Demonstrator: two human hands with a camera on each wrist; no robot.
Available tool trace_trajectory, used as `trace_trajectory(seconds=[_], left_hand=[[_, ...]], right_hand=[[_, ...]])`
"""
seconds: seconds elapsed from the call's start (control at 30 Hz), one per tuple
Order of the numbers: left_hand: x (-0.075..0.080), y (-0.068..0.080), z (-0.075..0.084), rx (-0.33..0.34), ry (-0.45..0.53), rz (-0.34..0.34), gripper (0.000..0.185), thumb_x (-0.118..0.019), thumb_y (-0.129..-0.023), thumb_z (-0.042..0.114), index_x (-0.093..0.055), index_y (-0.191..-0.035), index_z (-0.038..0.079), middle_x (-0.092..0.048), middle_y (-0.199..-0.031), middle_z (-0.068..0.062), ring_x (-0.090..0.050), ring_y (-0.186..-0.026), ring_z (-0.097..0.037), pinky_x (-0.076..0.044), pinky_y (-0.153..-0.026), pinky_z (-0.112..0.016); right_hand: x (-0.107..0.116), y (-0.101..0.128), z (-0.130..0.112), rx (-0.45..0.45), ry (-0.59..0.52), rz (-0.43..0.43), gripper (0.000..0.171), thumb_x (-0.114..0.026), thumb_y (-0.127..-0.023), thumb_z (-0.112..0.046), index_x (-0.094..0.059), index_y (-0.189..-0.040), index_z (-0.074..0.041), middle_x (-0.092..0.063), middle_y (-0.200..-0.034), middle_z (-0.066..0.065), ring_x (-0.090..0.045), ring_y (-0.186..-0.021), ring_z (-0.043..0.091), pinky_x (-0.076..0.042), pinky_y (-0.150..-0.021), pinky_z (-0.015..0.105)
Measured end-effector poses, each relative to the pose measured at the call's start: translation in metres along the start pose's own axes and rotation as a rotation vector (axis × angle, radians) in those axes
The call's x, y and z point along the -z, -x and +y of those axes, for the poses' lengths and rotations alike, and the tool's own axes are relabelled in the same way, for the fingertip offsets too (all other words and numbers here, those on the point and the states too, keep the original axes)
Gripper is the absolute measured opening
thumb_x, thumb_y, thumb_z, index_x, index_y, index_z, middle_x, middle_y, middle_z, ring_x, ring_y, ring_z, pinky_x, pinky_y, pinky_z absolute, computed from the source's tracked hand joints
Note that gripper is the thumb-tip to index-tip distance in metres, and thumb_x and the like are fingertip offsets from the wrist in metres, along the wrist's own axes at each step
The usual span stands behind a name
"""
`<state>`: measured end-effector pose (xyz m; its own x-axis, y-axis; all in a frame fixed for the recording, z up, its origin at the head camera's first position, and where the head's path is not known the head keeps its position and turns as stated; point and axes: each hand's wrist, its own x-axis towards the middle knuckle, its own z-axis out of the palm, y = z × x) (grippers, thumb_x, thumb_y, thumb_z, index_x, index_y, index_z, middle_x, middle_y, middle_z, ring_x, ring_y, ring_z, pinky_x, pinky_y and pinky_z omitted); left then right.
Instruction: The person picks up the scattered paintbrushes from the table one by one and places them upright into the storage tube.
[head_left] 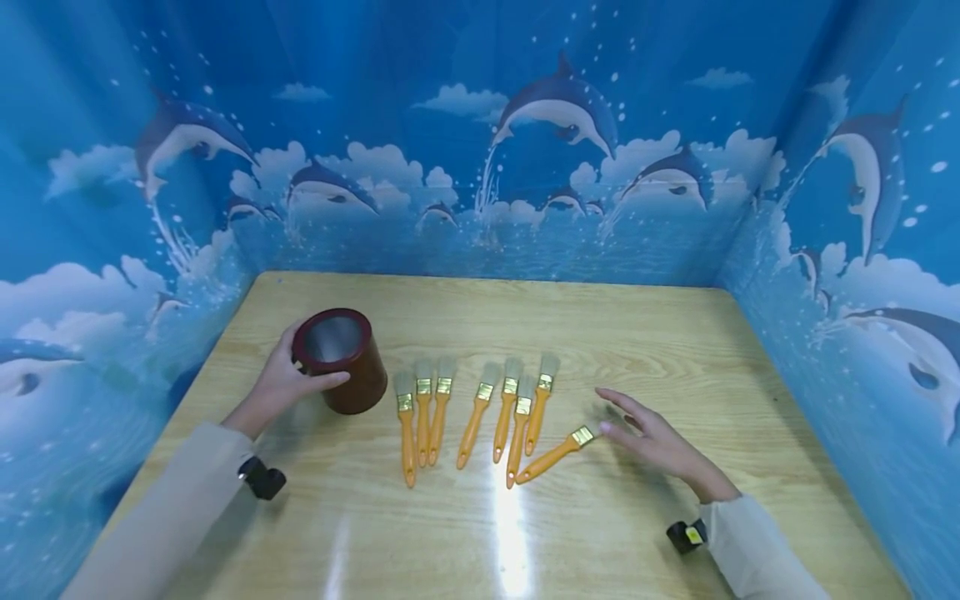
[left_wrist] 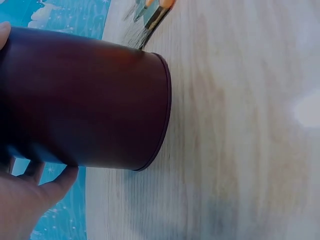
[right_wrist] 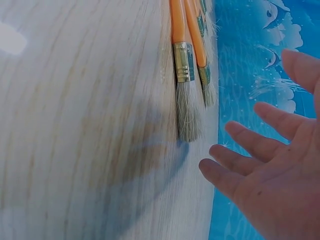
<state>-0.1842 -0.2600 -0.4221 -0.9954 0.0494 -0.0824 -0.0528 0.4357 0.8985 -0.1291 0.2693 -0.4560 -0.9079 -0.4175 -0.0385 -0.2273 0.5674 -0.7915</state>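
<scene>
My left hand (head_left: 281, 385) grips a dark red cylindrical pot (head_left: 360, 377) from its left side, with the thumb across the front near the rim. The left wrist view shows the pot's smooth wall (left_wrist: 95, 100); I cannot tell whether its base touches the table. To the right, my right hand (head_left: 660, 443) hovers with fingers extended and holds nothing. Closest to it lies a slanted paintbrush (head_left: 551, 458) with an orange handle; its bristles are largely hidden beside the thumb in the head view, but the right wrist view shows these pale bristles (right_wrist: 187, 112) beyond the fingertips.
Several more orange-handled paintbrushes (head_left: 472, 421) lie mid-table, bristles pointing away from me. The wooden table (head_left: 637, 333) is bounded at the back and sides by a blue dolphin-print curtain (head_left: 420, 233). Light reflects off the table's front.
</scene>
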Motion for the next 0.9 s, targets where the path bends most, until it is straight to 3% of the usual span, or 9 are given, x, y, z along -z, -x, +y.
trace_trajectory(seconds=[0.27, 0.43, 0.6, 0.77, 0.9], left_hand=[[-0.004, 0.012, -0.002, 0.006, -0.032, -0.013, 0.111, -0.081, -0.077, 0.033, -0.005, -0.154, 0.010, -0.021, -0.154, -0.021, -0.024, -0.139, -0.043, -0.033, -0.103, -0.064], [-0.004, 0.013, -0.001, 0.017, -0.028, -0.008, 0.112, -0.081, -0.078, 0.034, -0.003, -0.154, 0.011, -0.020, -0.154, -0.022, -0.025, -0.138, -0.044, -0.034, -0.103, -0.063], [-0.004, 0.012, -0.001, 0.010, -0.027, -0.002, 0.111, -0.081, -0.077, 0.034, -0.003, -0.154, 0.011, -0.020, -0.154, -0.022, -0.025, -0.138, -0.044, -0.034, -0.103, -0.063], [-0.003, 0.011, -0.002, -0.002, -0.027, 0.006, 0.111, -0.082, -0.077, 0.033, -0.005, -0.154, 0.010, -0.022, -0.154, -0.021, -0.025, -0.138, -0.043, -0.033, -0.103, -0.064], [-0.003, 0.011, -0.003, -0.007, -0.032, 0.010, 0.111, -0.082, -0.076, 0.033, -0.005, -0.154, 0.011, -0.022, -0.154, -0.021, -0.025, -0.138, -0.043, -0.032, -0.103, -0.064]], right_hand=[[0.001, 0.003, -0.002, -0.005, 0.026, 0.010, 0.056, -0.052, -0.100, -0.024, -0.032, -0.148, -0.002, -0.032, -0.151, 0.022, -0.026, -0.138, 0.045, -0.026, -0.106, 0.065], [0.006, 0.005, -0.006, -0.037, -0.004, 0.070, 0.057, -0.054, -0.099, -0.025, -0.033, -0.147, -0.002, -0.035, -0.148, 0.023, -0.032, -0.135, 0.045, -0.031, -0.105, 0.062], [0.012, 0.007, -0.012, -0.209, -0.162, 0.092, 0.061, -0.055, -0.098, -0.032, -0.035, -0.145, 0.001, -0.046, -0.139, 0.024, -0.048, -0.124, 0.040, -0.047, -0.097, 0.047], [0.013, 0.011, -0.011, -0.401, -0.409, -0.036, 0.064, -0.056, -0.098, -0.032, -0.038, -0.135, 0.018, -0.056, -0.124, 0.028, -0.060, -0.111, 0.033, -0.051, -0.093, 0.036], [0.007, 0.009, -0.005, -0.451, -0.513, -0.089, 0.065, -0.055, -0.098, -0.030, -0.035, -0.134, 0.021, -0.057, -0.125, 0.026, -0.062, -0.110, 0.027, -0.050, -0.094, 0.031]])
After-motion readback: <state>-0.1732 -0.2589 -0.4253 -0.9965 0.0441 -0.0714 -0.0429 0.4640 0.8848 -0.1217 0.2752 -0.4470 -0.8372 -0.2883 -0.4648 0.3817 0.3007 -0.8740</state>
